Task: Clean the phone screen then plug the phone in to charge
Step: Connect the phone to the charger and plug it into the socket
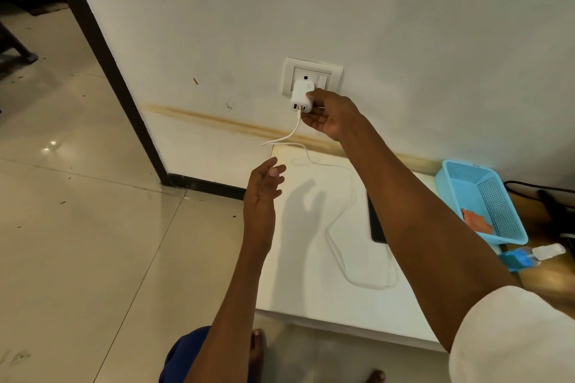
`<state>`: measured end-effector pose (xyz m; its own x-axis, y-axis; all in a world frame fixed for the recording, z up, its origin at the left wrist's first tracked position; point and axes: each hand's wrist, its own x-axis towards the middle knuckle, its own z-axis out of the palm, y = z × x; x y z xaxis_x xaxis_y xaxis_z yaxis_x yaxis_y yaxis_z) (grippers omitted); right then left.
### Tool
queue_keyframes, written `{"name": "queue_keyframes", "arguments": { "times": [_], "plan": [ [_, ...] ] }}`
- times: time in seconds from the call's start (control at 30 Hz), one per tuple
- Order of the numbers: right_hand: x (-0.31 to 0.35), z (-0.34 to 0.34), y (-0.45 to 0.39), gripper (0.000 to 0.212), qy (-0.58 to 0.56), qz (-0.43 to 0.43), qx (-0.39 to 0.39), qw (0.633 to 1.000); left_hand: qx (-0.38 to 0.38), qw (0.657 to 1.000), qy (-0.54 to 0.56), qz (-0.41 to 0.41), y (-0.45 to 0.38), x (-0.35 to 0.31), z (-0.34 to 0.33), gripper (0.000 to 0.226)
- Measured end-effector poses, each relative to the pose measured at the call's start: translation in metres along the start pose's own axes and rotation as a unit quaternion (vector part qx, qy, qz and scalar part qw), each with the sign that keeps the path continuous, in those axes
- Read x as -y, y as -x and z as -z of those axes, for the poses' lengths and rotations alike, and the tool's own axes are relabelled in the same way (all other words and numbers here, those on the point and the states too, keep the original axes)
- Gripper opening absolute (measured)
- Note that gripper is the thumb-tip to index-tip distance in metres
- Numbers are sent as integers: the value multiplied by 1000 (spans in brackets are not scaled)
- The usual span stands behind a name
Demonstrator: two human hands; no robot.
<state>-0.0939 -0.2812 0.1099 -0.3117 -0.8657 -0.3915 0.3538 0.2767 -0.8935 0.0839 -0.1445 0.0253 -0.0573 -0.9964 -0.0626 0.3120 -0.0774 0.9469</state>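
Phone (377, 221) lies lengthwise near-to-far under my right forearm as right hand (329, 113) pinches wall charger (301, 96), left hand (264, 186) spread empty.

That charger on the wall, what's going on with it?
A person is gripping the white charger with their right hand, holding it at the wall socket. Its white cable trails down and loops over a white table, where a dark phone lies flat, partly hidden behind the right arm. The left hand hovers open, holding nothing. Whether the cable is in the phone cannot be seen. A blue basket sits to the right.
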Motion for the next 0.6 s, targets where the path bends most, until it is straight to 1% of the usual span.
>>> {"name": "queue_keyframes", "arguments": {
  "times": [0.1, 0.3, 0.37, 0.43, 0.47, 0.53, 0.6],
  "plan": [
    [2, 1, 1, 13, -5, -7, 10, 1000, 9, 1000, -4, 5, 2, 2, -3, 36],
    [-1, 6, -2, 21, -12, -20, 28, 999, 20, 1000, -13, 6, 3, 3, -9, 35],
    [-2, 12, -3, 29, 32, -41, 51, 997, 18, 1000, -12, 6, 3, 4, -9, 34],
    [-1, 17, -2, 40, 122, -61, 73, 988, 17, 1000, -14, 9, 2, 4, -9, 34],
    [0, 18, -2, 42, 161, -62, 77, 982, 18, 1000, -16, 10, 1, 5, -10, 34],
    [1, 18, -3, 37, 203, -45, 68, 976, 17, 1000, -20, 12, 1, 5, -10, 35],
    [4, 14, -3, 30, 210, -21, 43, 976, 17, 1000, -21, 12, 1, 6, -11, 34]
  ]
}}
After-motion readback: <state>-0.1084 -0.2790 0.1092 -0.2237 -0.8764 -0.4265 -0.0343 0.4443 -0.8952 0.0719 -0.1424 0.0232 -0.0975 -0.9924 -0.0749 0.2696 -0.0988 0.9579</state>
